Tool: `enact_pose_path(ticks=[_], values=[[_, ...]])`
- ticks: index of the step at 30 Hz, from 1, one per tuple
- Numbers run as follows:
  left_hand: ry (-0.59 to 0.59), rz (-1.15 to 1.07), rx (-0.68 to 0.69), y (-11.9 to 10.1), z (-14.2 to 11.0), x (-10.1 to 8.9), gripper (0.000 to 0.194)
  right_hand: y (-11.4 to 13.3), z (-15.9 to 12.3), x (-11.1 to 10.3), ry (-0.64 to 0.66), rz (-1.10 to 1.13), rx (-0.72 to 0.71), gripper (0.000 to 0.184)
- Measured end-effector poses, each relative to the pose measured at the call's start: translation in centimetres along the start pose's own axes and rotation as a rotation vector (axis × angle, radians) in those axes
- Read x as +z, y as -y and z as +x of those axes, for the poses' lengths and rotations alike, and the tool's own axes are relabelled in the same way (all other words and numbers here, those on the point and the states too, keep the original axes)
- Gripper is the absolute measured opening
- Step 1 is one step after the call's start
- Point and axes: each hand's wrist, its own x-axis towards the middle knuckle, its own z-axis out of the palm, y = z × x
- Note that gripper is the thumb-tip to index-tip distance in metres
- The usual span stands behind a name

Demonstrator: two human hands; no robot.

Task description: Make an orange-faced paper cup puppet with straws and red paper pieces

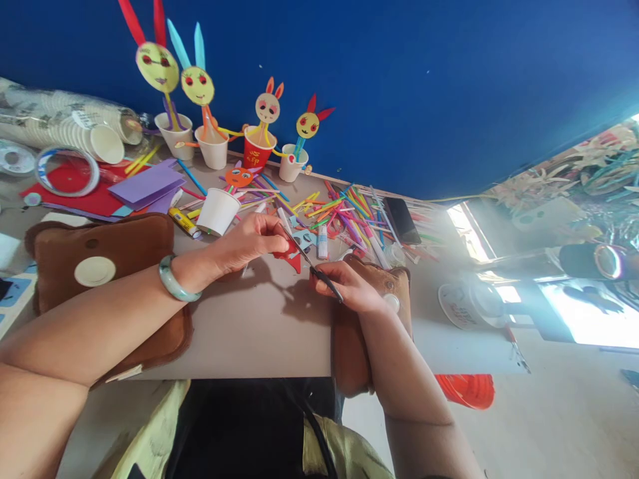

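Observation:
My left hand (254, 238) pinches a piece of red paper (290, 257) over the table. The fingers of my right hand (344, 285) are wrapped round a pair of scissors (322, 274) with dark handles. The scissor blades point up and left and meet the red paper close to my left fingertips; I cannot tell whether they are apart. Just behind the paper lie light-blue paper scraps (305, 238) and a small glue stick (323, 241). A white paper cup (218, 211) with an orange paper cat head (239, 175) stands near my left hand.
Brown cushions (104, 233) lie under both forearms. Colourful straws or sticks (349, 216) and a phone (402, 221) spread behind my hands. Several cups with rabbit-eared figures (213, 148) line the blue wall. Purple paper (147, 186), tape (67, 171) and stacked cups (74, 133) are at left.

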Motion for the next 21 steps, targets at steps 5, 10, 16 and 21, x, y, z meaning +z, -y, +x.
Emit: enact_pose_path(ticks=[5,10,16,21], values=[[0.0,-0.002,-0.007,-0.1,-0.1,0.0,0.008,-0.1,0.0,0.1,-0.026,-0.054,0.013,0.056],[-0.07,-0.033,-0.032,-0.3,0.0,0.3,0.01,-0.3,0.2,0.4,-0.115,-0.058,-0.02,0.056],[-0.155,-0.105,-0.031,0.0,0.3,0.5,0.015,-1.0,0.2,0.5,-0.105,0.061,-0.098,0.059],[-0.194,-0.13,0.007,0.1,0.3,0.6,0.016,-1.1,0.3,0.6,-0.106,0.045,-0.077,0.058]])
